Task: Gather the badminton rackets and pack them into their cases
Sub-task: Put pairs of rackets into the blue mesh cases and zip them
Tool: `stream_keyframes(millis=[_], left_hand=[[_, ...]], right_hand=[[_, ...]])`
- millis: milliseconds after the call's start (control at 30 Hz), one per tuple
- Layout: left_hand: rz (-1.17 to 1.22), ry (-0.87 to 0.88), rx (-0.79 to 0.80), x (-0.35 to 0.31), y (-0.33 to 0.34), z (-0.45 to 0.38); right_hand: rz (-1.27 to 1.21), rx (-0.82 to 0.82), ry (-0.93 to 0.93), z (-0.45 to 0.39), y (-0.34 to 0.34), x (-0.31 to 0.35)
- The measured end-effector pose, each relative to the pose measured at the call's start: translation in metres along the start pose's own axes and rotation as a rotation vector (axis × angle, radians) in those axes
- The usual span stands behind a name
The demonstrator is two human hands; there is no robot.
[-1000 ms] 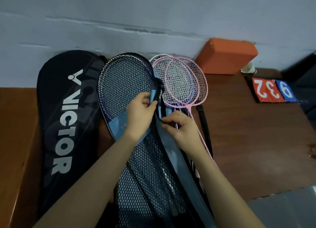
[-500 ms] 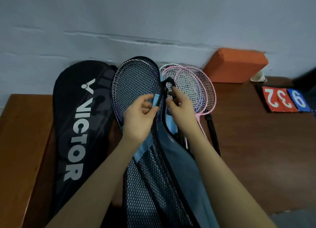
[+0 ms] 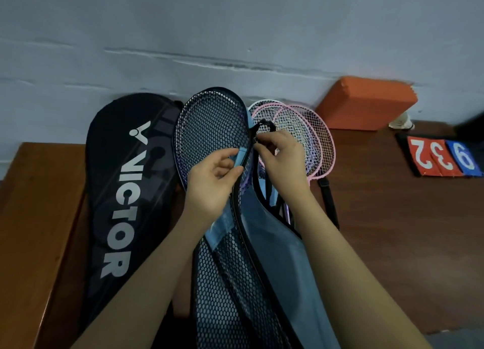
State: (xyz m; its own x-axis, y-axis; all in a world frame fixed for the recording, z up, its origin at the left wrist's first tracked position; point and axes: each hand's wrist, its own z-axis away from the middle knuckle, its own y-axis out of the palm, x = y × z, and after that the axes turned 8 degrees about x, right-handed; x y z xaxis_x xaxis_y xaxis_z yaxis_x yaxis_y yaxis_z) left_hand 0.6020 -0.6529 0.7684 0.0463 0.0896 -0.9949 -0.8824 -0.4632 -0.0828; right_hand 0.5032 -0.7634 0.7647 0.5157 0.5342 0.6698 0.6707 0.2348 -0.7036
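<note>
A blue case with a black mesh front (image 3: 217,128) lies lengthwise in the middle of the table, a racket head showing through the mesh. My left hand (image 3: 212,181) pinches the case's blue edge tab beside the zipper. My right hand (image 3: 281,157) grips the black zipper pull (image 3: 264,124) at the right side of the case's head. Pink rackets (image 3: 303,136) lie stacked just right of the case, their heads against the wall and partly hidden by my right hand. A black case marked VICTOR (image 3: 125,191) lies to the left.
An orange block (image 3: 366,102) leans at the wall on the right. A score flip board showing red and blue number cards (image 3: 442,157) rests on the brown table (image 3: 392,230). A black strap (image 3: 327,199) lies beside the rackets. The wall closes the far side.
My right hand has travelled up the case's right edge with the zipper pull, from mid-case toward the head. My left hand has kept its hold on the blue tab.
</note>
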Motion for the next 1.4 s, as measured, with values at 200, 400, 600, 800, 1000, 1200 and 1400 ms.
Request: stream_keyframes(millis=[200, 400, 600, 800, 1000, 1200, 1400], left_hand=[[-0.071, 0.007, -0.012, 0.004, 0.007, -0.003], [-0.494, 0.164, 0.151, 0.016, 0.009, -0.004], [-0.828, 0.299, 0.379, 0.039, 0.020, 0.015], [-0.853, 0.330, 0.421, 0.042, 0.038, 0.034], [-0.863, 0.324, 0.530, 0.038, 0.039, 0.033], [-0.756, 0.229, 0.308, 0.054, 0.042, 0.035], [-0.604, 0.127, 0.196, 0.069, 0.057, 0.024]], right_hand=[[0.154, 0.026, -0.081, 0.016, -0.003, -0.010], [0.191, 0.130, -0.139, 0.066, -0.013, -0.024], [0.026, 0.192, -0.089, 0.110, -0.028, -0.034], [-0.043, 0.229, -0.078, 0.126, -0.050, -0.038], [-0.072, 0.241, -0.073, 0.139, -0.060, -0.043], [-0.139, 0.332, 0.076, 0.152, -0.065, -0.050], [-0.123, 0.328, 0.200, 0.176, -0.079, -0.059]])
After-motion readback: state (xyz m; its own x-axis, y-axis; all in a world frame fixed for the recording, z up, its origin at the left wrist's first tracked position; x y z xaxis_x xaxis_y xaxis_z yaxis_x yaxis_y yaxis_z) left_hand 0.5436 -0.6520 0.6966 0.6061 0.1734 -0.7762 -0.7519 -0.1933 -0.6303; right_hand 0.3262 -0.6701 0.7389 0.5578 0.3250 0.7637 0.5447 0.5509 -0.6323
